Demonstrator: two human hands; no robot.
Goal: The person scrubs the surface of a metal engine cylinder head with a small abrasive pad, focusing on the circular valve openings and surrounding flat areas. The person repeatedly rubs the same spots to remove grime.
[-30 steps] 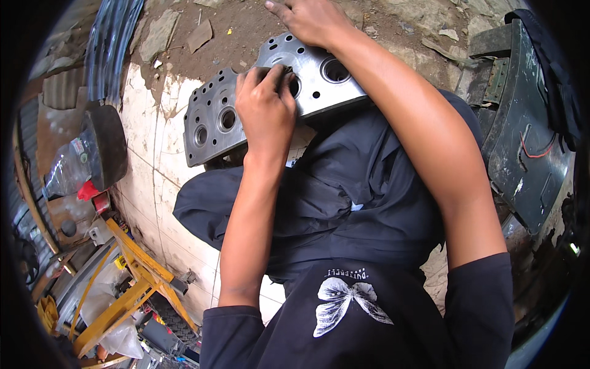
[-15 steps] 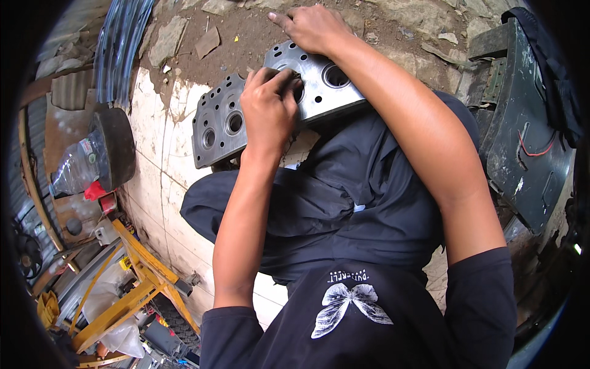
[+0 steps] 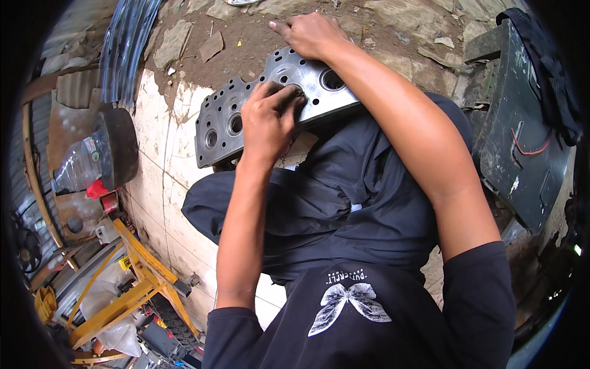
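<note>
A grey metal engine cylinder head (image 3: pixel 224 101) with round valve openings and many small holes lies across the front of my crossed legs, its flat face up. My left hand (image 3: pixel 270 117) is over its middle, thumb and fingertips pinched together by one of the openings. Whatever they hold there is dark and too hidden to make out. At the far right edge of the head rests my right hand (image 3: pixel 314 35), its palm turned down. One of its fingers stretches out to the left over the dirt, while the others are partly hidden. Both hands have dark, smudged fingertips.
Worn white tiles (image 3: pixel 153 141) meet bare dirt and stones beyond the cylinder head. To the left stand a dark round container (image 3: pixel 120 147), a clear plastic bottle (image 3: pixel 78 165) and a yellow metal frame (image 3: pixel 114 313). A dark metal panel (image 3: pixel 522 154) leans at the right.
The whole view has shifted slightly. The fingertips of my left hand have slid a little toward me over the cylinder head. My right hand stays at the far edge.
</note>
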